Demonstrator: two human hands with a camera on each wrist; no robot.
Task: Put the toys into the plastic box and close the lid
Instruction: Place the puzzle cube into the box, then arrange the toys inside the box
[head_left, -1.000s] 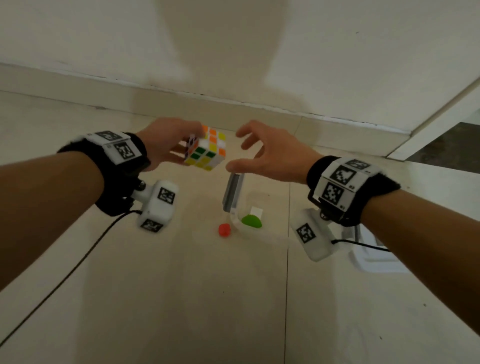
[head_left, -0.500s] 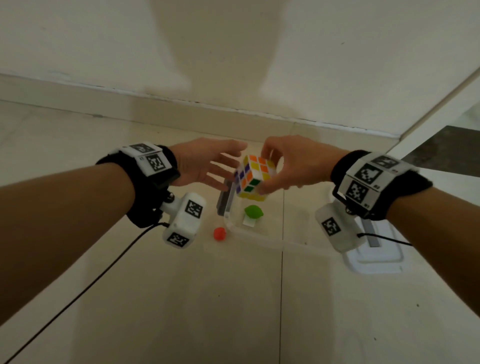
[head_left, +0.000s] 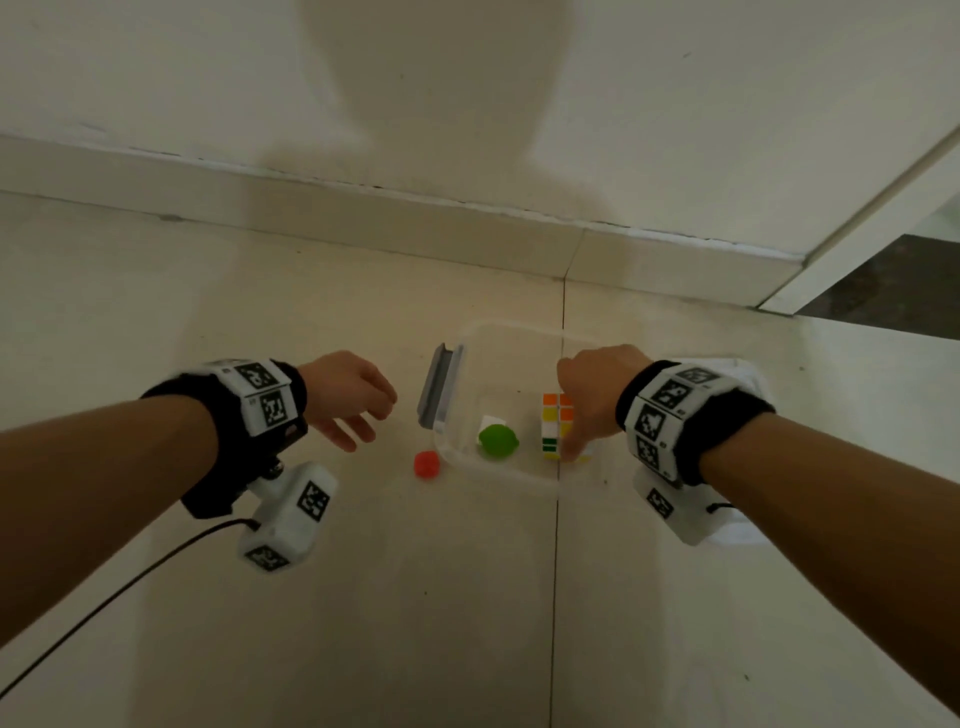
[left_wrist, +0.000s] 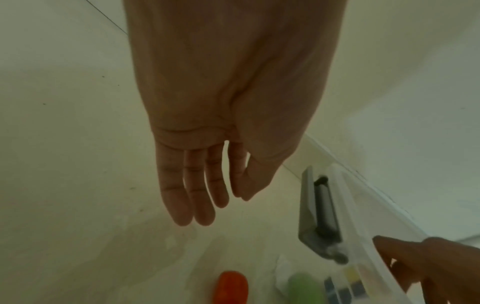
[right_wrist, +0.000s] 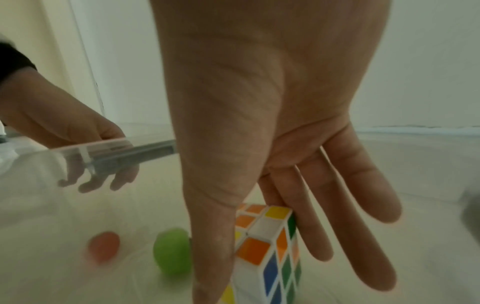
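A tiled floor (head_left: 363, 597) is seen from above, met by a pale wall (head_left: 467, 104) with a skirting strip at the far side. A clear plastic box (head_left: 457, 457) stands on the floor and serves as the landmark here; its top is open, and a grey latch (head_left: 436, 387) is flipped up on its left rim. A white lid (head_left: 748, 379) lies on the floor just right of the box, largely hidden behind the right wrist.

The right hand (head_left: 597, 400) is lowered into the box from the right. In the right wrist view the puzzle cube (right_wrist: 270, 253) is gripped between the thumb and the index finger, the other fingers (right_wrist: 363, 195) being held straight and spread. The cube is inside the box, towards its near right part; whether it rests on the bottom cannot be told.

The left hand (head_left: 348, 397) is held over the floor just left of the box, apart from the latch, with its fingers (left_wrist: 182, 195) straight and relaxed and nothing in it.

A green ball (head_left: 497, 441) lies inside the box, left of the cube, with a small white block (head_left: 491, 422) just behind it. A red ball (head_left: 427, 464) lies on the floor just outside the near left corner of the box.
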